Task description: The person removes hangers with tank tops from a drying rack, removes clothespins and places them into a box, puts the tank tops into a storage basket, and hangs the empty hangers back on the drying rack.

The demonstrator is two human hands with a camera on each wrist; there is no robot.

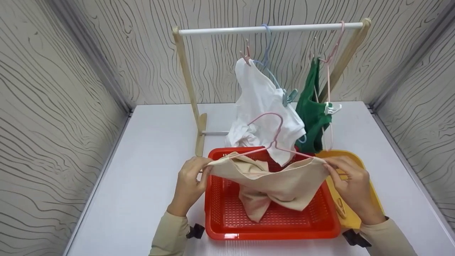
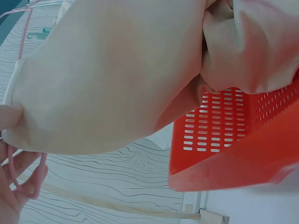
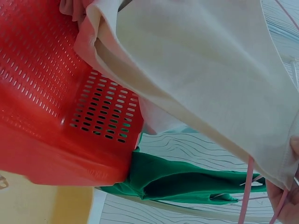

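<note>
Up comes the beige top (image 1: 280, 186), hanging over the red basket (image 1: 273, 235), a pink hanger (image 1: 279, 129) through it! Left hand (image 1: 190, 179) pinches one shoulder against the hanger, right hand (image 1: 352, 181) pinches the other. There's a raised mark (image 3: 97, 173) on the basket's wall, too faint to read. The yellow basket (image 1: 350, 154) sits tight to the right; the table (image 1: 142, 160) runs wide leftward to its edge. On the rail (image 1: 220, 31), a long stretch separates the left post (image 1: 186, 71) and blue hanger (image 1: 267, 42).
</note>
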